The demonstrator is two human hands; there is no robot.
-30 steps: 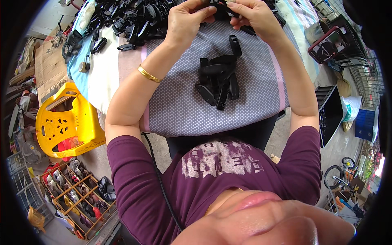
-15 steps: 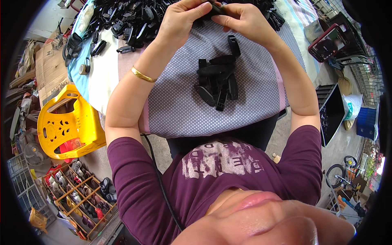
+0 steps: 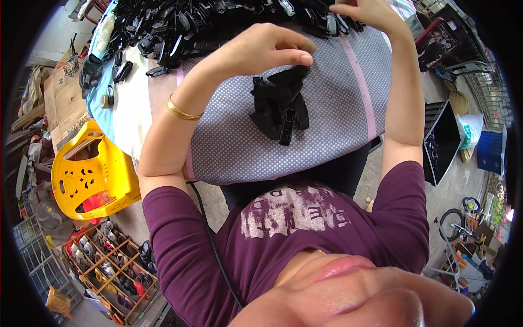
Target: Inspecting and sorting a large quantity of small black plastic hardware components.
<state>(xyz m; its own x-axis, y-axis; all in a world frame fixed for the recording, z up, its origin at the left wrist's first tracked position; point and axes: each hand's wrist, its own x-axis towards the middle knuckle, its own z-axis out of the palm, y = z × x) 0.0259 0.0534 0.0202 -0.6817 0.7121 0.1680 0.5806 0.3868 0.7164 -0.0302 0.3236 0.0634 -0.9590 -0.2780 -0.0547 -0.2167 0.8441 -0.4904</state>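
Observation:
My left hand [image 3: 268, 50] hovers over the far side of a small pile of black plastic pieces [image 3: 286, 106]. Its fingers are stretched forward, with the thumb a little apart and nothing plainly held; the hand hides part of the pile behind it. A thin gold bangle [image 3: 182, 110] circles that wrist. At the far right, my right hand [image 3: 376, 13] is over the edge of a large heap of similar black plastic pieces [image 3: 185, 24]. Its fingers are extended with no piece visible in them, and the picture's top edge cuts the hand off.
A dotted grey cloth [image 3: 234, 155] with pink stripes covers the table before me. A yellow plastic chair [image 3: 101, 180] stands at the left, above a shoe rack [image 3: 117, 267]. On the right is a black crate [image 3: 441, 144]. A black cord [image 3: 210, 226] runs down past my left side.
My hands were together at the far edge around a dark piece. They have separated: the left came back over the small pile, the right moved right to the heap's edge.

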